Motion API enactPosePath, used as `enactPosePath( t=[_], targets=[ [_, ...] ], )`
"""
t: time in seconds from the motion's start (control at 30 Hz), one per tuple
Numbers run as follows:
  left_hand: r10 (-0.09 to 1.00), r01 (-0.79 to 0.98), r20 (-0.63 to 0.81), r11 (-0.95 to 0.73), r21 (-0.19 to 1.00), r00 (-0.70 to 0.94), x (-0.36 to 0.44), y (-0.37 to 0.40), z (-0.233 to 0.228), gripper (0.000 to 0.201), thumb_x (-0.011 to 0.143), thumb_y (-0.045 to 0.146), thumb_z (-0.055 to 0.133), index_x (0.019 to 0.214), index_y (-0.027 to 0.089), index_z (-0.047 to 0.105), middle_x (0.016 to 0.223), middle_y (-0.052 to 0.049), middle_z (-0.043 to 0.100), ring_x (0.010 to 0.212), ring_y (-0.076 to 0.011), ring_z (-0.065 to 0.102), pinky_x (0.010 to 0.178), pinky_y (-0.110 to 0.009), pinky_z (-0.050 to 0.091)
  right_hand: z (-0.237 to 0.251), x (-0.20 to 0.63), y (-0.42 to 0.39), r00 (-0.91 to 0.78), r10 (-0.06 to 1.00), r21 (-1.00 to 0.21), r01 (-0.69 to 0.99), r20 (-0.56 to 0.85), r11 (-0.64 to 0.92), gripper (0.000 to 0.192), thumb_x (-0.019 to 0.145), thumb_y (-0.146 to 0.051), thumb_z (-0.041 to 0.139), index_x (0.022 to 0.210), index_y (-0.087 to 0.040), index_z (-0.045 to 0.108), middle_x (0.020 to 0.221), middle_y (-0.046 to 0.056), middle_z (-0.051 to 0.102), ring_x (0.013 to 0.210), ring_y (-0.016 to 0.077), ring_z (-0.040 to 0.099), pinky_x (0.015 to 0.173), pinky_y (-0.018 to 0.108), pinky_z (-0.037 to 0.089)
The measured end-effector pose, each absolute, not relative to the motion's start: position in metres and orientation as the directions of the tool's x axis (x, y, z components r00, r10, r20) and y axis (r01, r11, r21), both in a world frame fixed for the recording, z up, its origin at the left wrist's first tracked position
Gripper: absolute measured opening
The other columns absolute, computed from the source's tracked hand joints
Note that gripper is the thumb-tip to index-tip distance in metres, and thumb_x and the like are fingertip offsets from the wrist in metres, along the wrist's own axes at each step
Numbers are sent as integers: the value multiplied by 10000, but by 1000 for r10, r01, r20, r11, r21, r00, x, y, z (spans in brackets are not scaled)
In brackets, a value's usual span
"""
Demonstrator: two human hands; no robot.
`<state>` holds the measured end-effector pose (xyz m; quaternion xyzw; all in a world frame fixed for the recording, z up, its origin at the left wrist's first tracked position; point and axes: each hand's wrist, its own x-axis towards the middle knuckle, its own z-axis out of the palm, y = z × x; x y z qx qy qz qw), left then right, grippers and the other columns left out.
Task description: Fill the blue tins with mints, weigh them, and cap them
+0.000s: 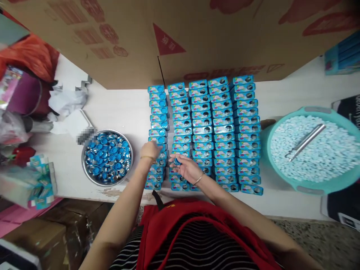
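Over the near half of the leftmost column of blue tins [158, 125], the left hand [151, 150] has its fingertips at the right end of one narrow top, where the tins farther up the column show round blue lids. Each tin's long axis runs sideways across the bench [120, 107], while the column itself stretches away from the person. The right hand [189, 168] is just to the right, above the second column [182, 123] — palm turned up, fingers curled loosely around a blue cap [177, 161], which lies to the right of the left hand's fingertips and a little nearer the body. The left grip is bent downward, its fingers drawn together; whether it pinches anything, I cannot tell. Both forearms come in from the near edge and converge, wrists apart, the left one angled rightward and the right one leftward. Of the two, the left hand is nearer the metal bowl [131, 153] full of loose caps [108, 159] — beside the columns on the left.
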<state>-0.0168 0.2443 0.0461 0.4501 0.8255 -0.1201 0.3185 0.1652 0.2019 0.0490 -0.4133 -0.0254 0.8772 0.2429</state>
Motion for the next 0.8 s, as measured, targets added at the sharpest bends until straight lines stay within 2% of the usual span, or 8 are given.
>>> enactPosePath(
  t=[0.2,0.23,0.3,0.37,0.43,0.53,0.67,0.8],
  targets=[
    [646,858,-657,513,-4,-389,-22,249,52,292,710,446,666,741,159,620,910,-152,673,942,-316,621,781,-363,453,50,166,199,-500,489,-369,-324,-715,-871,356,721,-467,693,910,-168,652,734,-4,563,516,79,516,388,190,359],
    [684,860,-632,508,54,-364,-19,242,55,284,744,443,633,781,161,621,883,-134,672,913,-288,624,765,-345,455,50,165,197,-450,508,-407,-307,-735,-861,390,703,-499,696,893,-162,653,703,-12,548,490,73,497,372,188,335],
    [779,811,-573,495,311,-255,-7,223,61,270,800,431,567,866,172,612,800,-76,656,802,-209,620,706,-290,457,50,160,193,-339,551,-476,-284,-762,-833,434,666,-532,709,874,-155,656,639,-32,509,451,62,463,352,184,290],
    [861,645,-497,443,623,-111,9,199,65,253,795,405,563,899,178,604,748,-29,628,701,-148,588,653,-246,454,50,155,188,-277,587,-519,-282,-761,-807,448,648,-545,715,858,-153,658,582,-49,473,423,54,429,341,183,256],
    [887,447,-459,432,783,-53,23,177,68,214,748,358,593,858,176,605,718,-7,613,648,-122,566,627,-231,456,51,150,181,-265,596,-520,-306,-758,-798,440,644,-552,714,818,-152,652,530,-59,449,403,53,402,334,186,238],
    [847,282,-510,531,799,-149,33,155,66,137,721,301,573,759,171,594,608,13,590,542,-114,548,557,-233,448,53,146,173,-345,540,-407,-388,-768,-827,426,644,-535,727,808,-151,644,548,-43,502,418,61,434,352,192,286],
    [822,263,-502,564,783,-268,24,147,60,140,719,311,581,738,173,599,637,10,608,542,-112,549,547,-231,442,54,148,168,-482,460,-230,-462,-746,-856,402,602,-377,805,903,-153,660,686,-3,607,537,81,546,457,200,402],
    [832,277,-451,539,795,-325,11,155,54,127,738,310,563,744,185,580,653,22,585,577,-104,549,593,-228,454,50,148,173,-453,495,-276,-466,-741,-841,375,592,-320,814,899,-161,668,691,-8,610,583,88,576,499,199,424]
  ],
)
